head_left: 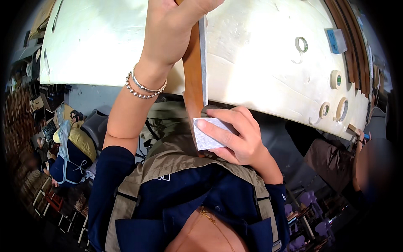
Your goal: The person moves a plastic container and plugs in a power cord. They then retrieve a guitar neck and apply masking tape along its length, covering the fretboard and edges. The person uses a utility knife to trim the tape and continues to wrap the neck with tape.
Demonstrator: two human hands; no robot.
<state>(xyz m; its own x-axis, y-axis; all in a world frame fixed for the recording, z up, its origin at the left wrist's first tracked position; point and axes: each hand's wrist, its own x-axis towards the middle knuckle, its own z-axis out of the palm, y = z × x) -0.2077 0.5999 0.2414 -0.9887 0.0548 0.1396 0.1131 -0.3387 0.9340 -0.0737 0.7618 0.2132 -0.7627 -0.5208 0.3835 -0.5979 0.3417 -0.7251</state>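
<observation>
A long orange-brown wooden board (192, 73), with a grey strip along its right edge, runs from the top of the view toward my body. My left hand (174, 31) grips its far part, and the fingertips there are mostly cut off by the upper edge. At the near end, a pale grey piece of sandpaper (205, 142) lies against the board. My right hand (245, 138) holds it, with a finger flat on its face and the other fingers curled around the board's end. Whether a block backs the sandpaper is hidden.
The board's far part is over a white-covered table (256, 59). On its right lie several tape rolls (301, 44), a blue-and-white packet (334, 41) and long dark wooden strips (346, 42). One person (336, 164) is at the right; another in a yellow-and-navy top (73, 147) is at the left.
</observation>
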